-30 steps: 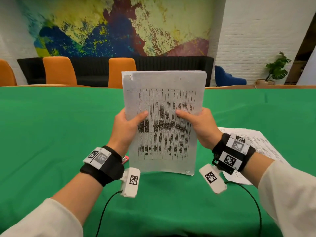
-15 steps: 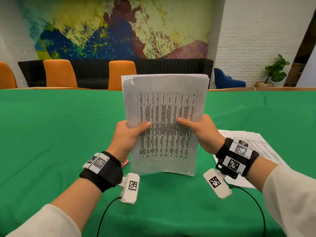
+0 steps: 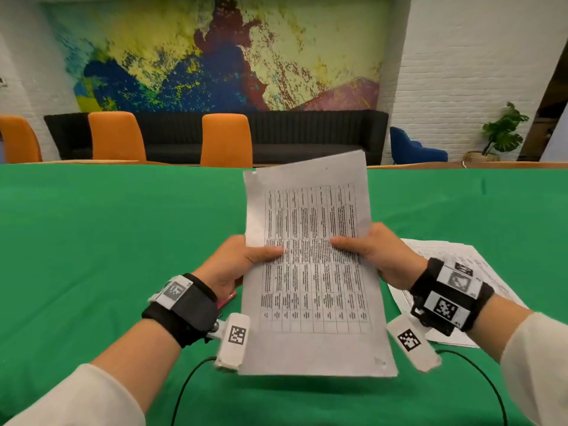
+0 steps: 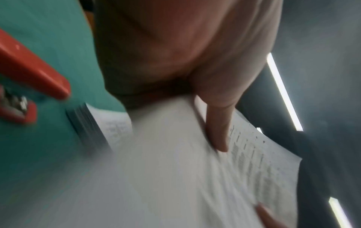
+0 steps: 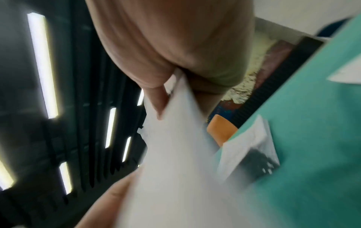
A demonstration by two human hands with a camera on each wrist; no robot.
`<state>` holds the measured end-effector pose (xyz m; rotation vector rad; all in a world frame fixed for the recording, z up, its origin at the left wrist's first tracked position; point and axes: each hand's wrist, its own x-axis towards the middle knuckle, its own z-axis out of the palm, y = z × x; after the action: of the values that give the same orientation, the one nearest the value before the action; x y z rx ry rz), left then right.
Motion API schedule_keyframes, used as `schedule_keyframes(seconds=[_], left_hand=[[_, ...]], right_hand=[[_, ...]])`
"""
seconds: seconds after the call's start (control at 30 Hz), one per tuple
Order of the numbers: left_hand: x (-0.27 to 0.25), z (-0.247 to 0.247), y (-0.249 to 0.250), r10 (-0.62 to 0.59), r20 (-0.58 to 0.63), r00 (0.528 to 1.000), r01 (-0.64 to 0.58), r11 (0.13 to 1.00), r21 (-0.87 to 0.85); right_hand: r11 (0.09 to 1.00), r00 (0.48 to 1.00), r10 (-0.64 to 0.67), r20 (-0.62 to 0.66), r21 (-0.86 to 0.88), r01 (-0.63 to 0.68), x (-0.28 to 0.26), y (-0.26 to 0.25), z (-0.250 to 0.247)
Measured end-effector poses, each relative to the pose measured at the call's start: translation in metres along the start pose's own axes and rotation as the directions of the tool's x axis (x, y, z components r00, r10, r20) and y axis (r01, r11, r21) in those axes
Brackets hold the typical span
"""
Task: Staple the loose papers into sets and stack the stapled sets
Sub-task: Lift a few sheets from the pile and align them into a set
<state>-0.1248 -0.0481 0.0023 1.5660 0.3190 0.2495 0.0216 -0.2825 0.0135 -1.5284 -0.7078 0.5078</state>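
I hold a set of printed sheets (image 3: 310, 272) with a table on the top page, tilted back above the green table (image 3: 107, 241). My left hand (image 3: 242, 261) grips its left edge, thumb on the front. My right hand (image 3: 373, 253) grips the right edge the same way. In the left wrist view the thumb lies on the sheets (image 4: 175, 169), and a red stapler (image 4: 29, 80) lies on the cloth beside a thick paper stack (image 4: 101, 128). In the head view only a red bit of the stapler (image 3: 229, 298) shows under my left wrist. The right wrist view shows the sheets (image 5: 175, 154) pinched edge-on.
More loose printed pages (image 3: 455, 272) lie on the table under my right wrist. Cables (image 3: 190, 385) run from both wrist cameras toward the near edge. Orange chairs (image 3: 226, 139) and a dark sofa stand beyond the far edge. Bare green cloth stretches to the left.
Both hands have lowered the sheets and tipped them from nearly upright to leaning back, with the top edge slanting to the right. The grips on both side edges stay the same.
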Motion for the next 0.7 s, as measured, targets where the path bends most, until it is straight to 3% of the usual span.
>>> schedule_keyframes(seconds=[0.07,0.13,0.17,0.23,0.27,0.33,0.37,0.4,0.47,0.6,0.63,0.7], left_hand=[[-0.002,-0.012,-0.004,0.008,-0.025,1.000,-0.003,0.975,0.223],[-0.003,-0.033,-0.008,0.108,-0.120,0.987,-0.039,0.883,0.468],[-0.004,-0.046,-0.007,0.172,-0.175,0.970,-0.037,0.808,0.588],[-0.004,-0.071,-0.007,0.244,-0.230,0.942,0.052,0.572,0.818],[-0.003,-0.082,-0.009,0.215,-0.230,0.949,0.118,0.433,0.893],[-0.004,-0.094,-0.016,0.038,-0.214,0.976,0.205,0.156,0.966],[-0.005,-0.095,-0.020,-0.080,-0.208,0.975,0.213,0.065,0.975],[-0.008,-0.092,-0.024,-0.181,-0.202,0.962,0.211,0.028,0.977],[-0.012,-0.086,-0.029,-0.253,-0.168,0.953,0.185,0.043,0.982],[-0.011,-0.092,-0.021,-0.245,-0.135,0.960,0.160,0.087,0.983],[-0.010,-0.096,-0.016,-0.246,-0.117,0.962,0.159,0.161,0.974],[-0.010,-0.104,-0.002,-0.244,-0.042,0.969,0.149,0.437,0.887]], right_hand=[[0.997,0.998,0.063,-0.016,0.039,-0.062,-0.006,0.014,-0.002],[0.988,0.990,0.138,-0.023,0.066,-0.136,-0.011,0.032,-0.007],[0.983,0.985,0.173,-0.024,0.072,-0.171,-0.013,0.041,-0.009],[0.972,0.974,0.224,-0.024,0.074,-0.221,-0.016,0.056,-0.014],[0.968,0.970,0.241,-0.024,0.078,-0.239,-0.016,0.062,-0.015],[0.959,0.962,0.271,-0.021,0.088,-0.268,-0.016,0.070,-0.015],[0.955,0.958,0.285,-0.017,0.088,-0.282,-0.016,0.073,-0.015],[0.950,0.954,0.301,-0.011,0.086,-0.299,-0.015,0.075,-0.015],[0.939,0.942,0.335,0.001,0.087,-0.334,-0.015,0.077,-0.016],[0.932,0.935,0.356,-0.005,0.071,-0.354,-0.014,0.076,-0.016],[0.933,0.935,0.356,-0.008,0.063,-0.354,-0.014,0.075,-0.016],[0.933,0.933,0.359,-0.016,0.033,-0.359,-0.014,0.076,-0.016]])
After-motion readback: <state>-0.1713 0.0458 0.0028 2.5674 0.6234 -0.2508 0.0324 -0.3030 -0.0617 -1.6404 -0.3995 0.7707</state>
